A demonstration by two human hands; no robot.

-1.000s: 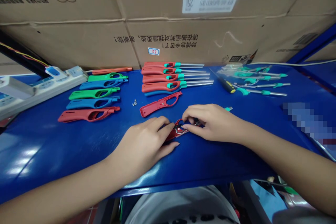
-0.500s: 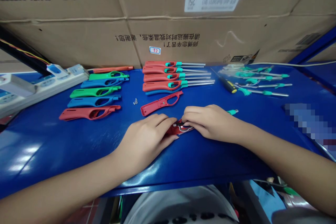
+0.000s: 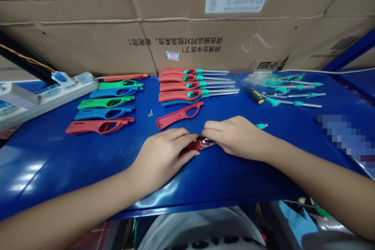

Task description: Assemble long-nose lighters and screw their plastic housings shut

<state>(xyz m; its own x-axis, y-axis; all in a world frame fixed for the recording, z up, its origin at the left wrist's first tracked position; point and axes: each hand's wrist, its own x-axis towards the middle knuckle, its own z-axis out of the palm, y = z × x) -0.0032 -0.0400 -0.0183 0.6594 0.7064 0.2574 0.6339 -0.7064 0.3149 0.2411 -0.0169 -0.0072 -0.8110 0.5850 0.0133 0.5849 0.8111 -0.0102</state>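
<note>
Between my hands, low over the blue table, lies a red lighter shell half with dark and white parts inside it. My left hand is closed on its handle end. My right hand pinches at the inner parts near the trigger opening and covers most of the front. Past the right hand a teal and metal tip sticks out. Just behind lies a loose red shell half, its inner side up. Small screws rest in a little pile left of it.
Several red lighters with metal tubes lie in a row at the back. Red, blue and green shells are lined up left, beside a power strip. A screwdriver and teal-fitted metal tubes lie right. A cardboard wall stands behind.
My right fingers have shifted slightly over the inner parts, and the teal tip has moved a little right. My left hand keeps its hold almost unmoved.
</note>
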